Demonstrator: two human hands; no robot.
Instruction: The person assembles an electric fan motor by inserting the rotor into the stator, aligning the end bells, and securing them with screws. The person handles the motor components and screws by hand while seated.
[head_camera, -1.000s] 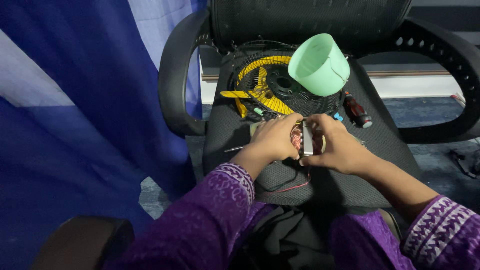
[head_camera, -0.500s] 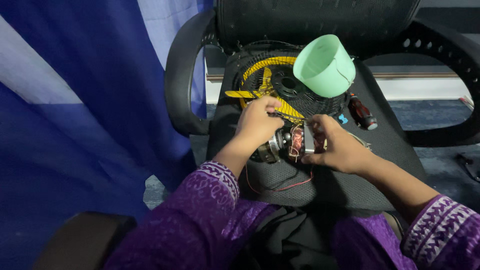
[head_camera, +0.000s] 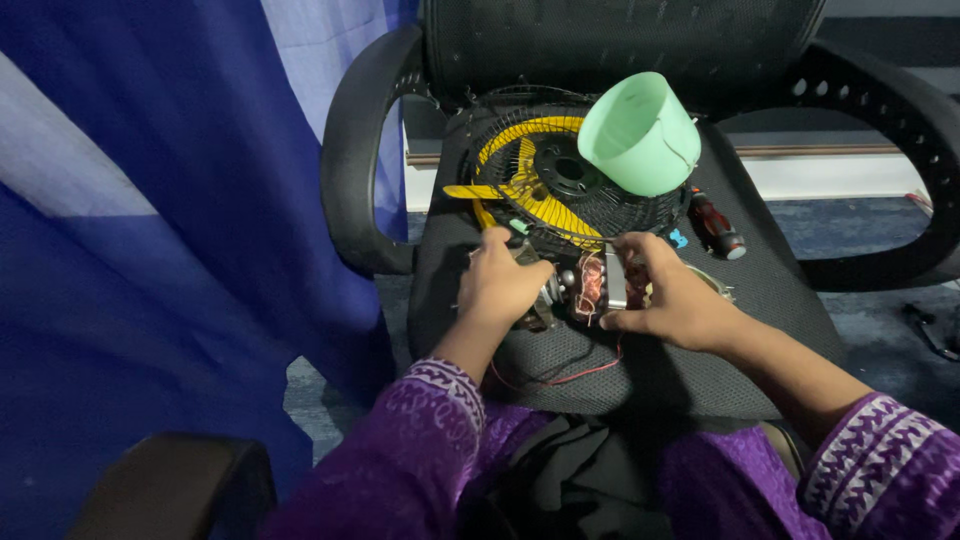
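A small electric motor (head_camera: 590, 285) with copper windings and a metal frame lies on the black mesh seat of an office chair (head_camera: 760, 300). My right hand (head_camera: 670, 295) grips the motor's right side. On the motor's left end, over the shaft, rests my left hand (head_camera: 505, 285), its fingers closed on that end. Red and black wires (head_camera: 560, 378) trail from the motor toward me across the seat.
Behind the motor lie a black wire fan grille with yellow blades (head_camera: 545, 185), a mint green plastic cup-shaped housing (head_camera: 640, 135) and a dark screwdriver (head_camera: 715, 225). Black armrests (head_camera: 355, 150) flank the seat. A blue curtain (head_camera: 150, 200) hangs at left.
My left hand went toward the fan grille, then came back to the motor's left end. The right hand kept its hold on the motor. The view shifted slightly.
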